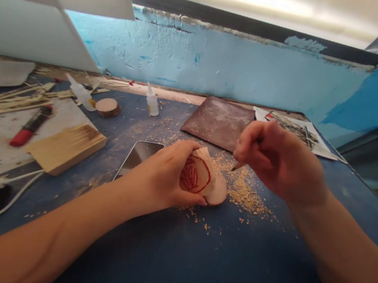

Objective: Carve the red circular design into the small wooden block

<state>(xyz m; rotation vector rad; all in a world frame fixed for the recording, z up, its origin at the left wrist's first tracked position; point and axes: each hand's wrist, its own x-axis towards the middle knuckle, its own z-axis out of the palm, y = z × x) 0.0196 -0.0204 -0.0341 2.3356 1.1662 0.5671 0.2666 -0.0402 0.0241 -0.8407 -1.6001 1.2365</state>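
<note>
My left hand (pixel 167 171) is wrapped round a pale piece of wood (pixel 209 162) whose near face bears red marker lines. Against its right side sits a round wood slice (pixel 219 192), partly hidden by the piece. Raised to the right, my right hand (pixel 273 159) has its fingers closed on a slim pointed tool (pixel 236 167). Only the tool's short tip shows below the fingers, apart from the wood; its kind is not clear. Wood shavings (pixel 245 190) lie scattered on the blue table (pixel 214 265) beneath both hands.
A phone (pixel 138 155) lies behind my left wrist. Leftward are a wooden block (pixel 66 148), a red marker (pixel 32 125), thin sticks (pixel 13 97), a small log slice (pixel 107 107) and a white cable (pixel 17 202). Farther back are a glue bottle (pixel 152 102) and brown sandpaper (pixel 217 122).
</note>
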